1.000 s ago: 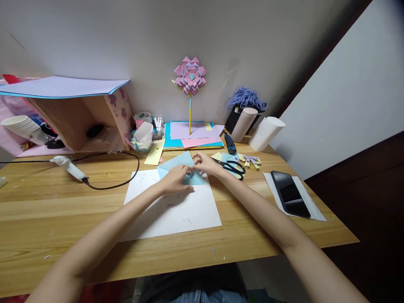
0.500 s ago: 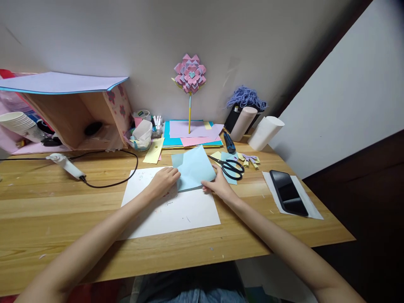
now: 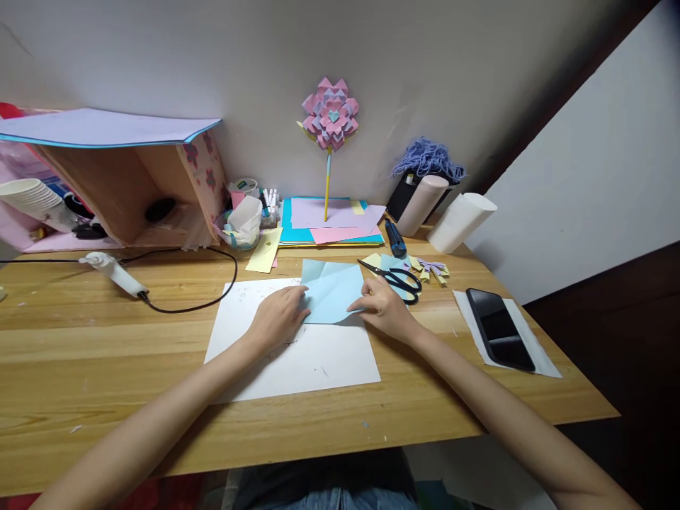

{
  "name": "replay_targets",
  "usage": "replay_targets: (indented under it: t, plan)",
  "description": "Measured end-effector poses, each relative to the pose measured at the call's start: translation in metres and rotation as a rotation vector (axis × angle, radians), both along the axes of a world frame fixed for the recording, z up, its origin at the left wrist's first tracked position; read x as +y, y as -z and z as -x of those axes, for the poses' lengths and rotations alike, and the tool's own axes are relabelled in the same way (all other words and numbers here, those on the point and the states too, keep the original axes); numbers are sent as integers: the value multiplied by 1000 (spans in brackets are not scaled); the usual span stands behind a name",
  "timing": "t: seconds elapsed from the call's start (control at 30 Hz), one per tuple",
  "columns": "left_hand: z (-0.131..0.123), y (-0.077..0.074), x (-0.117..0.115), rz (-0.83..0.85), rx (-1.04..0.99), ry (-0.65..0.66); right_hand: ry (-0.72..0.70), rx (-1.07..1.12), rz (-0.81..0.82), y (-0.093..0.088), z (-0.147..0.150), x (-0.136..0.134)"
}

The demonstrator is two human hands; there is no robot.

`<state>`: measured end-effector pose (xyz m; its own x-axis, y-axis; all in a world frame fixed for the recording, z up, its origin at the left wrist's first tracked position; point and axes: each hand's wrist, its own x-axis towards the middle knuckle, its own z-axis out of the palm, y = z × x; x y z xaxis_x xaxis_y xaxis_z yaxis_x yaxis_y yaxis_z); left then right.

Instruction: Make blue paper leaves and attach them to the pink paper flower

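Observation:
A light blue sheet of paper (image 3: 330,292) with faint crease lines lies spread over the white sheet (image 3: 319,361). At its left edge, my left hand (image 3: 279,316) grips the blue paper between thumb and fingers. My right hand (image 3: 386,310) pinches its lower right side, where the edge lifts and curves slightly. Black-handled scissors (image 3: 406,283) rest just beyond my right hand, on top of small blue and yellow paper pieces.
Behind stand a pink paper flower (image 3: 332,117), a stack of coloured paper (image 3: 297,236) and a utility knife (image 3: 395,239). A phone (image 3: 499,329) lies at the right. On the left are a white glue gun (image 3: 114,275) with its cord and a cardboard box (image 3: 132,184).
The blue paper has gone from folded over to opened out nearly flat. My right hand has shifted along its right side, and the left hand still grips its left edge. The view has turned slightly.

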<state>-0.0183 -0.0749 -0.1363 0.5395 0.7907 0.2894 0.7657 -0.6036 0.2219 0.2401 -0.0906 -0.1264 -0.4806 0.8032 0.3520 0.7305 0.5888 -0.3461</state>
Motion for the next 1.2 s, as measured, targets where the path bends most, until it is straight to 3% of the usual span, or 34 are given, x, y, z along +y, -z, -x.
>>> replay_targets:
  t: [0.13, 0.27, 0.43, 0.67, 0.97, 1.2]
  plan:
    - [10, 2, 7, 30, -83, 83, -163, -2, 16, -7, 8, -1]
    - [13, 6, 10, 113, -218, 177, -295, 131, 306, -6, 14, 5]
    - [11, 6, 5, 307, -416, 64, -95, 222, 496, -1, 18, 13]
    - [11, 0, 7, 619, -672, 31, -16, 338, 465, 7, 20, 19]
    - [9, 8, 9, 695, -636, -30, 130, 406, 511, 12, 24, 18]
    - [7, 4, 7, 590, -594, -2, 231, 421, 440, 17, 30, 11]
